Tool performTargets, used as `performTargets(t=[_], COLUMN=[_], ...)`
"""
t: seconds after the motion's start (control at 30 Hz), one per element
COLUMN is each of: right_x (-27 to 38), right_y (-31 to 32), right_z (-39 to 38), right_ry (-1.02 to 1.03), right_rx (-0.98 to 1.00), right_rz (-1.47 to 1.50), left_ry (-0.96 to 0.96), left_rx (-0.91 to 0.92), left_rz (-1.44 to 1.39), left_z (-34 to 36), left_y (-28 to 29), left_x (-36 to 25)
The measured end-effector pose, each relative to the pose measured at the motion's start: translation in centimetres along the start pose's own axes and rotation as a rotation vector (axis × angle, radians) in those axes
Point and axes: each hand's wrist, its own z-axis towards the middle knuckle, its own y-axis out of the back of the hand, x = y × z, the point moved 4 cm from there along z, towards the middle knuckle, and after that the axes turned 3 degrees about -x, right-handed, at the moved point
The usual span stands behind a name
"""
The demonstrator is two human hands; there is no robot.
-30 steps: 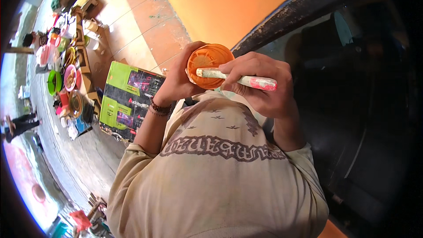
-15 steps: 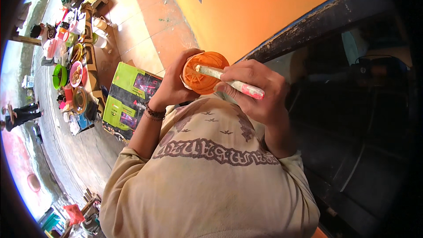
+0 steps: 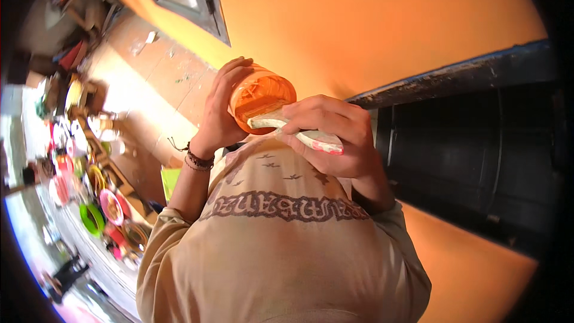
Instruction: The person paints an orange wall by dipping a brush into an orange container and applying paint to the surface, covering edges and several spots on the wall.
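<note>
My left hand point(image 3: 222, 104) is wrapped around the far left side of a round orange tub point(image 3: 261, 72), which tilts with its mouth toward me. Streaks of thick orange, like paint, coat the inside. My right hand point(image 3: 335, 131) grips a slim whitish stick-like tool point(image 3: 266, 121), smeared and pink-red at its near end. The tool's rounded far end lies at the tub's near rim. Its exact kind does not show, as my fingers cover the middle.
An orange wall point(image 3: 382, 24) rises ahead, with a grey-framed window point(image 3: 185, 0) and a dark opening with a worn ledge point(image 3: 460, 78) at right. Bowls, including a green one point(image 3: 91, 219), crowd the left. Part of a green box point(image 3: 170, 180) shows by my left forearm.
The view has turned, showing more wall and window. The tub has tipped further, and the tool's far end has moved from over its middle to the near rim.
</note>
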Motion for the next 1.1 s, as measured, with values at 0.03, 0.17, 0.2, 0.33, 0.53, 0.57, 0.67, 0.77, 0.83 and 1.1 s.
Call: performTargets(t=[0.03, 0.17, 0.2, 0.33, 0.53, 0.57, 0.67, 0.77, 0.83, 1.1], right_x=[-0.2, 0.2, 0.1, 0.4, 1.4, 1.3, 1.8, 2.7, 2.3, 0.7], right_y=[-1.0, -4.4, -5.2, -7.2, -7.4, -7.2, -6.5, -5.7, -5.1, -1.7], right_z=[1.2, 4.6, 5.4, 7.0, 6.0, 5.6, 5.1, 4.9, 4.0, 5.2], right_ry=[-0.019, -0.047, -0.025, -0.036, -0.179, -0.229, -0.246, -0.247, -0.27, -0.175], right_rx=[-0.021, -0.124, -0.162, -0.277, -0.427, -0.461, -0.486, -0.492, -0.616, -1.123], right_rz=[-0.024, -0.055, -0.046, -0.086, -0.245, -0.229, -0.279, -0.34, -0.193, 0.052], left_ry=[-0.009, -0.119, -0.155, -0.229, -0.252, -0.198, -0.026, -0.067, -0.1, 0.066], left_rx=[-0.008, -0.002, -0.005, 0.013, 0.261, 0.299, 0.434, 0.529, 0.537, 0.525], left_rz=[-0.003, 0.057, 0.077, 0.029, -0.126, -0.193, -0.439, -0.448, -0.468, -0.497], left_z=[0.7, 3.1, 3.7, 5.3, 7.0, 7.0, 6.7, 7.6, 8.0, 7.3], left_y=[1.2, 6.2, 7.2, 8.8, 7.2, 6.4, 4.9, 4.4, 4.3, 5.2], left_x=[1.1, 3.6, 4.1, 6.4, 7.0, 7.2, 7.9, 7.5, 7.5, 10.8])
